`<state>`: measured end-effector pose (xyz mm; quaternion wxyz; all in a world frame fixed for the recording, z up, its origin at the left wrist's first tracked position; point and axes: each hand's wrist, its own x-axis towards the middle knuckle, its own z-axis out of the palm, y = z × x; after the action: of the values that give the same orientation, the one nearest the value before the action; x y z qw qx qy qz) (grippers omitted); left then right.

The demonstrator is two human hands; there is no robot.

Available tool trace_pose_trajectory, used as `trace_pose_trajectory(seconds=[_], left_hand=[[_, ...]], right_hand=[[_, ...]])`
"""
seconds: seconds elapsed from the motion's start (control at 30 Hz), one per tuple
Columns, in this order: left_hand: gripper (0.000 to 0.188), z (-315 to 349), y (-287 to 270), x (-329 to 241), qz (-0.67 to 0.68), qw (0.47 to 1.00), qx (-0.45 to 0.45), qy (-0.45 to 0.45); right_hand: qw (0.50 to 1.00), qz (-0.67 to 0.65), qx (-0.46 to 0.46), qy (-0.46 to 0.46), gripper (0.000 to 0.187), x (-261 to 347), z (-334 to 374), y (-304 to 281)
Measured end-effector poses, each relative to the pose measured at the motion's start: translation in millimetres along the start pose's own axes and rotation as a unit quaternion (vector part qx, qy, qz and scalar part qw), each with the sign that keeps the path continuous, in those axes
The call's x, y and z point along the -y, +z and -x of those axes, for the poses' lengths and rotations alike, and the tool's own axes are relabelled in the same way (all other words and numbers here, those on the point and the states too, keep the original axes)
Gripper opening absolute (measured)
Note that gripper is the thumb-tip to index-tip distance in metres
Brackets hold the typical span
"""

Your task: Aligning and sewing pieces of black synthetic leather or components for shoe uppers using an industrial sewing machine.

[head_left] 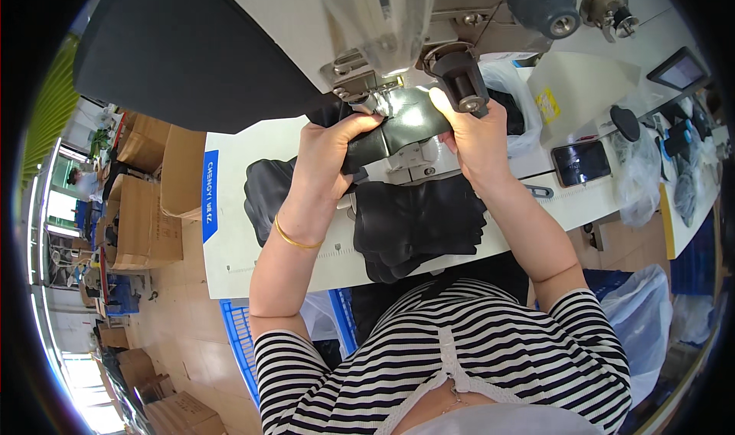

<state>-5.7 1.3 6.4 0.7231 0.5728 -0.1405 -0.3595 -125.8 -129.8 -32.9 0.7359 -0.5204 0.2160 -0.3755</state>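
A shiny black leather-like piece (406, 121) lies beneath the presser foot (373, 102) of a sewing machine (260, 22), lit by the machine's lamp. At its left edge, my left hand (325, 150) pinches it, thumb on top close to the foot. My right hand (478, 138) grips the right end between thumb and fingers, beside a dark cylindrical machine part (462, 79). Nearer to me, a stack of black pieces (417, 221) lies on the white table (230, 247), its front side overhanging the edge. Another black pile (268, 194) sits left of my left wrist, partly hidden by my forearm.
Right of the machine are a phone (582, 164), a small screen (680, 72) and clear plastic bags (639, 179). Blue crates (239, 343) stand below the table, one beside a bag-lined bin (639, 320). Cardboard boxes (145, 224) fill the floor at left.
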Motion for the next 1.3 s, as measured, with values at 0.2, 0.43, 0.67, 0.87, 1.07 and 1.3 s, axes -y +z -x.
trace_pose_trajectory(seconds=[0.2, 0.43, 0.67, 0.87, 1.07, 1.3], left_hand=[[0.006, 0.2, -2.2, -0.8, 0.008, 1.0, -0.001, -0.009], [0.006, -1.3, -3.4, 2.2, 0.005, 1.0, 0.003, 0.005], [0.005, 1.0, -2.7, 2.7, 0.005, 1.0, 0.006, 0.007], [0.007, -3.5, -2.5, -0.1, -0.006, 1.0, -0.008, 0.002], [0.011, -4.7, -2.5, 6.3, -0.003, 0.999, -0.011, 0.035], [0.014, -4.0, -4.5, 3.7, -0.015, 1.0, -0.017, 0.018]], right_hand=[[1.0, -0.002, -0.003, 0.005, 0.02, 0.6, 1.4, 1.6], [1.0, 0.003, 0.001, -0.003, 0.02, 0.1, 0.9, 0.4], [1.0, 0.005, 0.008, -0.003, 0.019, 0.5, 1.6, -0.6], [1.0, 0.01, 0.007, -0.013, 0.019, 1.2, -2.5, 1.6], [0.999, 0.021, 0.006, -0.031, 0.019, 0.2, -5.6, 3.6], [0.999, 0.016, 0.012, -0.038, 0.018, 1.5, -3.0, 6.0]])
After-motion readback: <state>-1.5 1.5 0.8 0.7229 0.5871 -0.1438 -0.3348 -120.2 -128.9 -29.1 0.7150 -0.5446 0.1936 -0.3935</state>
